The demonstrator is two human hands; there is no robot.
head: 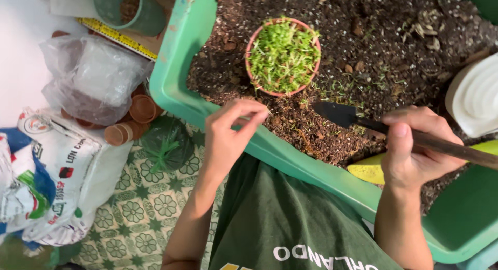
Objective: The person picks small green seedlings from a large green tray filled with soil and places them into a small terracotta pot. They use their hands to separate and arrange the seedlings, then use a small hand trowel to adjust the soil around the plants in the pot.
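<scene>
A small terracotta pot (282, 56) full of fine green sprouts sits in dark soil inside a large green plastic tub (176, 67). My left hand (228, 137) hovers at the tub's near rim, thumb and forefinger pinched together just below the pot; whether they hold a tiny seedling is too small to tell. To the right, my right hand (415, 148) grips the brown handle of a small black trowel (337, 114), whose blade points left over the soil. A yellow object (371, 172) lies under that hand.
Left of the tub, on a patterned floor, lie a clear plastic bag (93, 78), stacked small terracotta pots (132, 119), a tied green bag (167, 143) and a white printed sack (67, 171). A white ribbed container (474, 96) sits at the right edge.
</scene>
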